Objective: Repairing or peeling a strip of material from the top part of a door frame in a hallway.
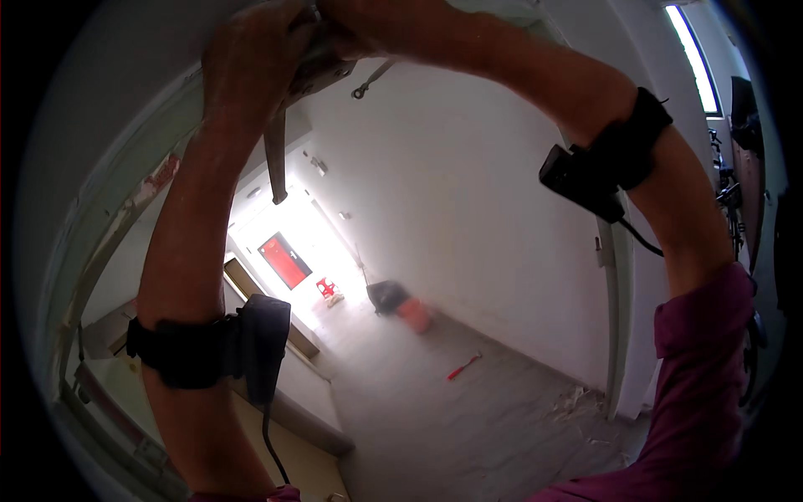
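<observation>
High above and left of the hand tool [465, 366] lying on the floor [401, 418], we have our left hand [251, 63] and, just right of it, our right hand [360, 21], both at a fitting [322, 79] with a bar [274, 159] below it. Beyond the hand tool, to its left in our view, two blurred items [387, 297] sit near the base of the wall [502, 184], then a stool [325, 287], then the far door [284, 260]. To the hand tool's right, nearer us, scraps [573, 403] lie by the foot of the door frame [617, 318], and a bicycle [729, 201] stands farther right, past that frame.
</observation>
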### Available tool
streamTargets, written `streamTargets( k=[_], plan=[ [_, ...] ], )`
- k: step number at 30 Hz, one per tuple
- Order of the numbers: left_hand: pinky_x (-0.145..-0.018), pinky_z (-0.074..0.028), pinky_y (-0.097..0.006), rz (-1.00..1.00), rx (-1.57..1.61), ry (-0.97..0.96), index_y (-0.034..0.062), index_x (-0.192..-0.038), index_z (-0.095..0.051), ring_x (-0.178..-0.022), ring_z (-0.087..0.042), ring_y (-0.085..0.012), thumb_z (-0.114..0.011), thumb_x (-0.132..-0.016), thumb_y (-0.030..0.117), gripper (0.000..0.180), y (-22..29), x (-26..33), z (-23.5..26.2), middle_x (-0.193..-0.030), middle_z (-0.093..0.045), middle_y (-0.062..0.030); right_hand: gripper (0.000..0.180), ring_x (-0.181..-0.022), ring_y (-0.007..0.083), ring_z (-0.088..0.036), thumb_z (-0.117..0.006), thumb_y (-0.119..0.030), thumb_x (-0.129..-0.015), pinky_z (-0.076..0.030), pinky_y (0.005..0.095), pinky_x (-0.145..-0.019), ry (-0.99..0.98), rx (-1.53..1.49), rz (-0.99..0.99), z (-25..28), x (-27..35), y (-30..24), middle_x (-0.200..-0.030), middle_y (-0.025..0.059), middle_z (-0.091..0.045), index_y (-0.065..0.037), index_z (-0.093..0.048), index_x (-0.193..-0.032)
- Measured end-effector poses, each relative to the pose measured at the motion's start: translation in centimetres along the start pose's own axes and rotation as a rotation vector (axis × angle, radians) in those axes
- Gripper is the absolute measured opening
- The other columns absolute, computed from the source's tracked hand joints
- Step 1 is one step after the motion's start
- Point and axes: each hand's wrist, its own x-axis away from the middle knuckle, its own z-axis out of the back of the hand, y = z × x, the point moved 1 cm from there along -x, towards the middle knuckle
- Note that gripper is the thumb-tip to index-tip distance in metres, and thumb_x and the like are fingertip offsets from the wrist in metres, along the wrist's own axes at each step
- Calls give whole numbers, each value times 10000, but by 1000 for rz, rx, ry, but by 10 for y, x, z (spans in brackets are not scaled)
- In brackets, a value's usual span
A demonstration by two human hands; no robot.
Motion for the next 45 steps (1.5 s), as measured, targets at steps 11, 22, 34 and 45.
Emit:
streamTargets(
  k=[11,22,34,45],
  plan=[
    [-734,-525,-450,-48,-76,-39,122,-1023,-702,-853,-694,-344,-691,-893,270,197,2,-6,-13,-915,-698,-121,266,-653,285,-654,-649,-230,-959,-539,409,-588,8,54,169,14,-2,20,-731,171,-663,1,-642,-827],
    [-685,-521,-427,68,-91,61,39,-777,-636,-715,-651,-306,-741,-828,154,165,23,-2,-12,-734,-641,-142,225,-603,246,-585,-590,-210,-984,-511,401,-556,105,-158,-41,-16,14,17,-715,158,-619,-4,-585,-894],
    [-754,-540,-470,-139,-110,-39,94,-980,-683,-850,-688,-382,-674,-894,246,175,13,-13,-13,-887,-701,-145,249,-638,294,-651,-646,-211,-966,-534,415,-574,2,81,153,17,1,19,-753,173,-665,-4,-618,-832],
    [-734,-509,-469,3,7,-4,55,-889,-659,-834,-678,-372,-657,-925,241,189,9,-14,-18,-868,-678,-172,256,-623,319,-630,-579,-254,-1016,-534,414,-574,188,-86,41,-21,18,26,-760,187,-637,-23,-557,-909]
  ],
)
